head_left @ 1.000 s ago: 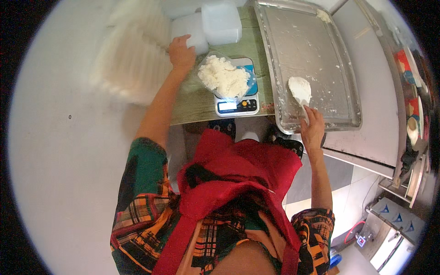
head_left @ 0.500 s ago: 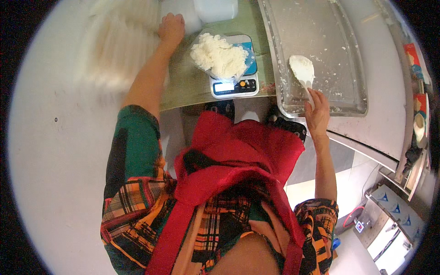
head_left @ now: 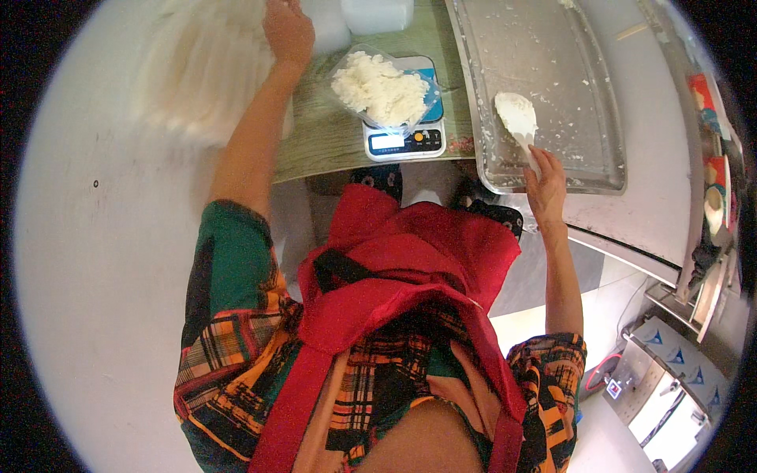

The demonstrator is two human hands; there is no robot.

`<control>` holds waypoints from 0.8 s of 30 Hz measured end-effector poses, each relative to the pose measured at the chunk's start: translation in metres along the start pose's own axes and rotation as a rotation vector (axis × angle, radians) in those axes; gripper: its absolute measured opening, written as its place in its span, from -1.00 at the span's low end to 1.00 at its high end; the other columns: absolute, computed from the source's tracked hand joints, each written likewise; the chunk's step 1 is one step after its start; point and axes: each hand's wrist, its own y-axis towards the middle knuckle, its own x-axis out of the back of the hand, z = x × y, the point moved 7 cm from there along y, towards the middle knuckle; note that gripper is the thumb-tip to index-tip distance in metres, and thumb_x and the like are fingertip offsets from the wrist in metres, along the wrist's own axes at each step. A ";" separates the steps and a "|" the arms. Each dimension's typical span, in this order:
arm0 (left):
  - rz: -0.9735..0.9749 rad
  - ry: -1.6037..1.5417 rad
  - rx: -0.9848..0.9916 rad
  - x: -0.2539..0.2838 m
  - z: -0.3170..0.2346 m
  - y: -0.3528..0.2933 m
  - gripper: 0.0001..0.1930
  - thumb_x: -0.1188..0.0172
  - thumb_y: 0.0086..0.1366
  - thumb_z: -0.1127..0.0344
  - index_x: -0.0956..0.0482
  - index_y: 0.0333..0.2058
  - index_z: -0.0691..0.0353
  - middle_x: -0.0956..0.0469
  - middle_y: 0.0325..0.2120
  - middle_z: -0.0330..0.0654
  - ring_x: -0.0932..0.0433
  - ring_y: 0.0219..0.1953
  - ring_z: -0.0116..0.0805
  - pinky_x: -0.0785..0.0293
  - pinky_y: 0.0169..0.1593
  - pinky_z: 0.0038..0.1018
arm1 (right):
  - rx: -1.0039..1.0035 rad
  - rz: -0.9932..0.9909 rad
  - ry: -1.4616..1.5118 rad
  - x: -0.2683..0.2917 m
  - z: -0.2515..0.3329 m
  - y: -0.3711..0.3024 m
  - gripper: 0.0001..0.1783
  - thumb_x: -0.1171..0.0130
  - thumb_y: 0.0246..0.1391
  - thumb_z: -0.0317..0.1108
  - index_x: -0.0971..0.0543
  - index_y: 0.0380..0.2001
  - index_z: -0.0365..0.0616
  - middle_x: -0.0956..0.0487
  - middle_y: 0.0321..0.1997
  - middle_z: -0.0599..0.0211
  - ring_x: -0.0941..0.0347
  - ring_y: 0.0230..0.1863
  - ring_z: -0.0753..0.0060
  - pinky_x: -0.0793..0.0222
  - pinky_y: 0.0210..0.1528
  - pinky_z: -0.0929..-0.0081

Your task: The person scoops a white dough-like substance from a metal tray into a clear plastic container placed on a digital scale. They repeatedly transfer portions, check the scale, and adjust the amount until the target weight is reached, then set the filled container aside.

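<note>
My right hand point(head_left: 546, 186) holds the handle of a white rice paddle point(head_left: 517, 116) over the near end of a shallow metal tray point(head_left: 544, 47). White crumbly food coats the paddle's head. At the upper left, my left hand point(head_left: 288, 33) reaches to the picture's top edge beside translucent plastic containers point(head_left: 330, 35). Its fingers are curled, and the fingertips are cut off from sight. Between my hands a digital kitchen scale point(head_left: 378, 143) carries a clear plastic tub point(head_left: 434, 96), heaped with white crumbly food point(head_left: 380, 88).
Tall stacks of clear plastic containers point(head_left: 197, 75), blurred, stand at the left by the pale wall. A white container point(head_left: 377, 14) lies behind the scale on the green table point(head_left: 311, 150). White crumbs dot the tray. Red packages point(head_left: 702, 98) are at the far right.
My left hand has moved farther away, toward the top edge. My right hand keeps hold of the rice paddle in nearly the same place. The view has shifted slightly.
</note>
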 end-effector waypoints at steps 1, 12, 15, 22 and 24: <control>-0.033 -0.151 0.107 0.022 -0.016 0.017 -0.81 0.14 0.21 0.31 -0.28 -0.43 0.36 -0.43 -0.47 0.02 -0.45 -0.47 -0.21 -0.35 -0.36 -0.40 | -0.013 -0.004 -0.007 0.000 -0.002 0.000 -0.57 -0.08 -0.22 -0.44 -0.41 -0.14 -0.08 -0.39 -0.12 0.11 -0.29 -0.09 0.04 -0.21 -0.04 0.28; 0.617 -0.849 0.717 0.034 -0.077 -0.030 -0.81 0.13 0.17 0.34 -0.33 -0.34 0.37 -0.52 -0.54 -0.09 -0.45 -0.61 -0.42 -0.35 -0.54 -0.56 | -0.396 0.198 1.087 -0.024 0.076 0.050 -0.60 -0.02 -0.02 -0.36 -0.34 -0.05 -0.15 -0.47 -0.32 0.26 -0.39 -0.46 0.61 -0.27 -0.51 0.71; 0.794 -0.822 0.797 0.028 -0.086 -0.053 -0.82 0.13 0.16 0.37 -0.31 -0.32 0.37 -0.50 -0.53 -0.08 -0.44 -0.58 -0.43 -0.35 -0.53 -0.56 | -0.482 0.292 1.248 -0.042 0.090 0.057 -0.57 -0.02 -0.03 -0.40 -0.31 -0.04 -0.23 -0.48 -0.43 0.30 -0.38 -0.52 0.63 -0.22 -0.59 0.75; 0.915 -0.746 0.702 0.031 -0.081 -0.063 -0.73 0.07 0.07 0.52 -0.32 -0.19 0.34 -0.47 -0.47 -0.10 -0.43 -0.47 -0.44 -0.37 -0.42 -0.57 | -0.542 0.249 1.109 -0.081 0.087 0.059 -0.59 0.02 -0.09 -0.50 -0.32 -0.09 -0.37 -0.45 -0.62 0.34 -0.27 -0.70 0.64 -0.16 -0.70 0.74; 0.907 -0.728 0.635 0.034 -0.079 -0.062 -0.68 0.05 0.05 0.54 -0.34 -0.15 0.31 -0.47 -0.45 -0.12 -0.43 -0.42 -0.43 -0.37 -0.36 -0.56 | -0.567 0.237 1.132 -0.083 0.088 0.060 -0.60 0.01 -0.09 -0.50 -0.33 -0.10 -0.37 -0.45 -0.63 0.33 -0.27 -0.70 0.63 -0.17 -0.70 0.73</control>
